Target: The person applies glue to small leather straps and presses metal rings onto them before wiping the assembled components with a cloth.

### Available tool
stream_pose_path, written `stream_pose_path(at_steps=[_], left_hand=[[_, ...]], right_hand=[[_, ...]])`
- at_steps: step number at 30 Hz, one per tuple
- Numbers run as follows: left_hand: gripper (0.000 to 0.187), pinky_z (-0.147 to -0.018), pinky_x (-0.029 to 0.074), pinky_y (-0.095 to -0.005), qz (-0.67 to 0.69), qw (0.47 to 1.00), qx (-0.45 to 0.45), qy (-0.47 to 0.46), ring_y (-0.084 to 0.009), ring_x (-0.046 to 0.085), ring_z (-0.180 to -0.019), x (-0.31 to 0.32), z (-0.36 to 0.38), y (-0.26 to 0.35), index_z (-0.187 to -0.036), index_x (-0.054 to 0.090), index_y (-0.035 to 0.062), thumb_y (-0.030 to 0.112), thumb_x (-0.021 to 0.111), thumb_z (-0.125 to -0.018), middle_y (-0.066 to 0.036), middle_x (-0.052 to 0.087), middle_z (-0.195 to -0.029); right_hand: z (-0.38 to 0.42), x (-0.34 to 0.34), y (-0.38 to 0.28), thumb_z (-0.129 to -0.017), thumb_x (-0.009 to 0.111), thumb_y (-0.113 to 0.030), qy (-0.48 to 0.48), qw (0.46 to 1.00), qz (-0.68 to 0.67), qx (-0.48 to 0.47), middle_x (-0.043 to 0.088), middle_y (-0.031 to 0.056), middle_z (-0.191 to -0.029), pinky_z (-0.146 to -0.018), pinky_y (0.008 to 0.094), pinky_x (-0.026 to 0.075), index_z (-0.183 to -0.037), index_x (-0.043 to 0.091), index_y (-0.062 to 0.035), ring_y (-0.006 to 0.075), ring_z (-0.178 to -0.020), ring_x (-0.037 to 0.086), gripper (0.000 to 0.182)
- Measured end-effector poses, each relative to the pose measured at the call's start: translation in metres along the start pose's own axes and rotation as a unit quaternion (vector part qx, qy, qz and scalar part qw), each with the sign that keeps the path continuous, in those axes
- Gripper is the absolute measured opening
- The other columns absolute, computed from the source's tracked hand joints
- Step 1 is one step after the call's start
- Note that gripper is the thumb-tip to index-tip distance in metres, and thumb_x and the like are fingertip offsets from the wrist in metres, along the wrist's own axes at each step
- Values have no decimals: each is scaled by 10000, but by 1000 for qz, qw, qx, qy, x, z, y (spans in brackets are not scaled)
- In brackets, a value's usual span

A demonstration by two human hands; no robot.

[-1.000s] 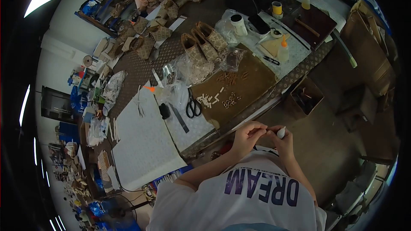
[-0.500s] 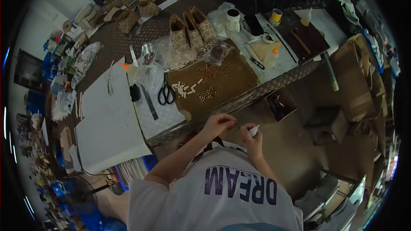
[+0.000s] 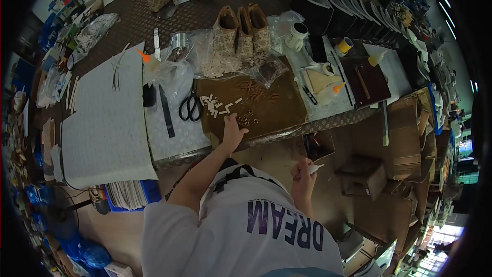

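My left hand (image 3: pixel 233 132) reaches over the front of a brown board (image 3: pixel 287 107) on the table, its thumb apart from the fingers. Its fingertips are beside small white strips (image 3: pixel 211 105) and a cluster of small metal rings (image 3: pixel 248 119); nothing shows in its grip. In front of the table edge, my right hand (image 3: pixel 302 177) is closed around a small white squeeze bottle (image 3: pixel 315 168), whose nozzle points right. Small reddish-brown pieces (image 3: pixel 251 91) lie farther back on the board.
Black scissors (image 3: pixel 190 106) and a dark metal ruler (image 3: pixel 166 113) lie left of the board. Patterned shoes (image 3: pixel 225 33) stand behind it. A mug (image 3: pixel 296 37), an orange-tipped bottle (image 3: pixel 328 92) and a hammer (image 3: pixel 362 82) are to the right. An open box (image 3: pixel 328 146) sits below the edge.
My left hand has moved from in front of the table to the pieces on the board, away from my right hand. My right hand stays low with the bottle. The view has turned slightly.
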State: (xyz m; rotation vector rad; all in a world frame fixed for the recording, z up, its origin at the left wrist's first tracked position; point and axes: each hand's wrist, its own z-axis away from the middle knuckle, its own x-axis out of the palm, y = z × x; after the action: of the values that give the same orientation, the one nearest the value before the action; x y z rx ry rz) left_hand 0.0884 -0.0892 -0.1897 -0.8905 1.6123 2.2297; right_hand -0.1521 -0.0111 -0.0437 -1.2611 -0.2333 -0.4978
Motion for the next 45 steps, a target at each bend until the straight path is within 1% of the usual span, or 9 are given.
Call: stream_pose_path(at_steps=[6,11,17,25,30,33,37,40,45], left_hand=[[622,-843,456,-417,35,996,25,-81,-370,500,-983,5,-36,15,-1219,383,20,150,748,-732,-202,350,-1182],[215,-652,477,-356,58,984,137,102,-247,576,-689,-28,-56,-16,-1030,553,51,166,618,-860,-137,511,-975],[120,-691,478,-369,-47,973,83,209,-280,587,-763,-85,-96,-67,-925,609,21,103,597,-838,-140,556,-911],[253,-706,495,-379,-84,994,-15,63,-273,624,-794,-84,-122,-56,-957,607,20,137,689,-747,-130,643,-839],[195,-706,504,-361,-149,988,37,30,-262,629,-797,-89,-127,-57,-942,637,91,142,674,-758,-115,649,-828],[81,-672,498,-359,-91,984,138,62,-266,618,-772,-83,-104,-10,-860,623,90,128,650,-794,-104,635,-829],[90,-661,484,-341,133,937,301,-115,-257,607,-778,-79,-46,97,-873,612,71,119,646,-804,-106,621,-840],[64,-677,474,-385,147,924,343,-86,-314,588,-767,-73,-41,106,-851,600,49,73,612,-792,-133,610,-822],[80,-637,457,-411,-66,982,156,78,-324,565,-726,-70,-101,-24,-863,630,79,102,608,-790,-111,593,-793]], right_hand=[[-13,12,-1,-910,567,-156,22,999,24,0,397,-15,-613,-472,249,256,-810,504,-61,78,-507,324,152],[-23,21,-3,-915,549,-141,-19,995,5,-100,401,6,-664,-503,251,269,-779,457,-59,92,-551,330,184],[-32,17,2,-913,553,-143,-24,982,-8,-186,401,7,-707,-523,254,282,-788,459,-60,98,-567,333,177],[-28,35,-1,-917,547,-115,50,993,-17,-101,425,-27,-677,-522,238,289,-1009,552,-47,73,-562,346,115],[-33,39,12,-924,548,-152,48,993,-4,-105,502,15,-693,-558,248,336,-974,554,-30,98,-612,441,132],[-32,51,10,-923,548,-151,44,994,16,-102,522,28,-715,-577,252,346,-966,561,-28,106,-630,457,132],[-35,55,14,-922,544,-148,31,996,42,-67,531,35,-732,-602,247,353,-995,559,-24,106,-655,463,146],[-34,55,10,-921,544,-149,40,995,65,-65,524,31,-727,-606,243,354,-997,550,-24,102,-659,458,146],[-23,47,6,-922,538,-145,79,992,86,-55,509,18,-711,-606,231,350,-979,541,-21,92,-660,448,137]])
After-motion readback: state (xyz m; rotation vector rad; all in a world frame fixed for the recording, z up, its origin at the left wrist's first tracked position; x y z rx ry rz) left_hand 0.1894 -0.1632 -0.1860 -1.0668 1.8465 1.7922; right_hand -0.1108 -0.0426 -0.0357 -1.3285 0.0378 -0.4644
